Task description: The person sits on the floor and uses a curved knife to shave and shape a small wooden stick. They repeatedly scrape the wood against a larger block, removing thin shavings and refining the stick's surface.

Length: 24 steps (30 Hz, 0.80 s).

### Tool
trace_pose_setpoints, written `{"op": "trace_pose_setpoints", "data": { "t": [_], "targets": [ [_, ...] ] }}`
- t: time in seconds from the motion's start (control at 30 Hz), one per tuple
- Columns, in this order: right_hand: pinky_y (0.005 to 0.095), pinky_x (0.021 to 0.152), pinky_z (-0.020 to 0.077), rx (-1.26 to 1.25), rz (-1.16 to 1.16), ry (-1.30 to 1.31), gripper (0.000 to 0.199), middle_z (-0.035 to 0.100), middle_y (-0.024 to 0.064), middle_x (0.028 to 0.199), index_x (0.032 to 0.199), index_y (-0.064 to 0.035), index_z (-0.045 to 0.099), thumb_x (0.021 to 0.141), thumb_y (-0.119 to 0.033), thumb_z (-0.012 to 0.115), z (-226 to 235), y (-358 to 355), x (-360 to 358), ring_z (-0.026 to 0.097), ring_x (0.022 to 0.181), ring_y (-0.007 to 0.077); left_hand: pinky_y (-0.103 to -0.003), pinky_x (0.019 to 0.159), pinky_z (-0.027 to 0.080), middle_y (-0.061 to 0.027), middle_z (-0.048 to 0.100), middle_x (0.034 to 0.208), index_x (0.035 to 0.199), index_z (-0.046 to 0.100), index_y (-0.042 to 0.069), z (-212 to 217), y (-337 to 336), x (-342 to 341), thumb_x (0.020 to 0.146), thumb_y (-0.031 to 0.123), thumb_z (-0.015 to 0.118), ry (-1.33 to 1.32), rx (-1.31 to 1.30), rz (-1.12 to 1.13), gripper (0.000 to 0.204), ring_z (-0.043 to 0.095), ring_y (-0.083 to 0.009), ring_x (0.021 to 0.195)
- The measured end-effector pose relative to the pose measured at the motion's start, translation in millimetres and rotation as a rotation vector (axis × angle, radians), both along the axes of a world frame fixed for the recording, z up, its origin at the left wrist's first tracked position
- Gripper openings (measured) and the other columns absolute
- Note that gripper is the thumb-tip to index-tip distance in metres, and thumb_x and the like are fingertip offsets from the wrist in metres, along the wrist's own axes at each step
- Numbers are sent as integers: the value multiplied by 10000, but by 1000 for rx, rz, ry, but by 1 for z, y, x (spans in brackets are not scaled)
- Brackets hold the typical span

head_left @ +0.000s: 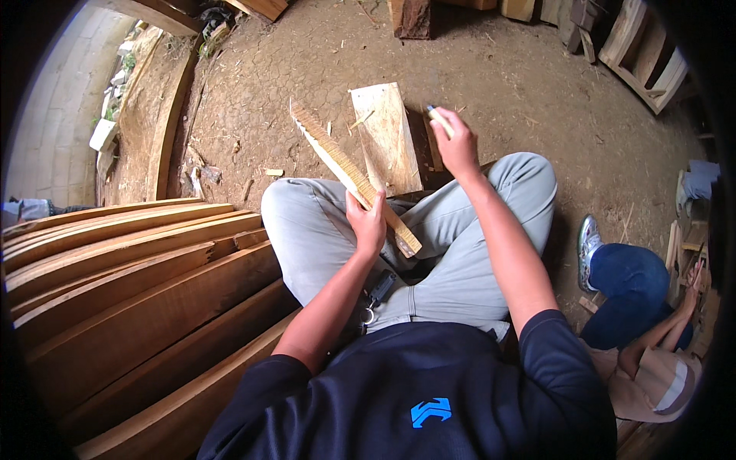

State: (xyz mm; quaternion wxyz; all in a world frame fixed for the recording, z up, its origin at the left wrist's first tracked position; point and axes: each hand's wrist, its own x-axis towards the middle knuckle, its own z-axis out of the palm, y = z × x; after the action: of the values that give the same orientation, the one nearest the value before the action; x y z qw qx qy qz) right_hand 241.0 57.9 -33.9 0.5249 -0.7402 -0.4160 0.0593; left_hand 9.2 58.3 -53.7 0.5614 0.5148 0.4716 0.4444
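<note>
My left hand (366,222) is closed around a long wooden strip (328,153), its upper face marked with close crosswise ridges. The strip slants from my lap up to the left, over my crossed legs. In my right hand (458,146), raised at the right, is a short pale stick-like tool (439,121) with a bluish tip; its exact kind is hard to make out. The tool is apart from the strip. Between the hands, a flat light board (387,138) rests before my legs with a thin shaving on it.
Stacked long planks (130,261) fill the left side beside my knee. Wood blocks (412,19) and a wooden frame (648,57) stand at the far side. At the lower right sits another person (632,284) in a hat. Wood chips lie scattered on the dirt floor (261,84).
</note>
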Motion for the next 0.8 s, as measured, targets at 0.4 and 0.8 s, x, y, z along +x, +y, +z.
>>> {"op": "trace_pose_setpoints", "data": {
  "t": [0.4,0.8],
  "targets": [
    [435,775,535,-92,-219,-26,213,698,182,978,1074,-50,617,896,-166,642,-12,2,18,673,923,376,-298,803,487,-82,632,982,1132,524,-15,-2,-1,0,858,99,708,0,-19,-7,349,597,-143,875],
    [385,747,552,28,510,-163,221,700,156,960,1056,-32,661,856,-121,696,-21,6,-43,689,867,325,-282,766,486,-70,610,957,1123,514,-13,11,-4,3,864,89,701,13,14,-26,335,582,-136,839]
  ]
}}
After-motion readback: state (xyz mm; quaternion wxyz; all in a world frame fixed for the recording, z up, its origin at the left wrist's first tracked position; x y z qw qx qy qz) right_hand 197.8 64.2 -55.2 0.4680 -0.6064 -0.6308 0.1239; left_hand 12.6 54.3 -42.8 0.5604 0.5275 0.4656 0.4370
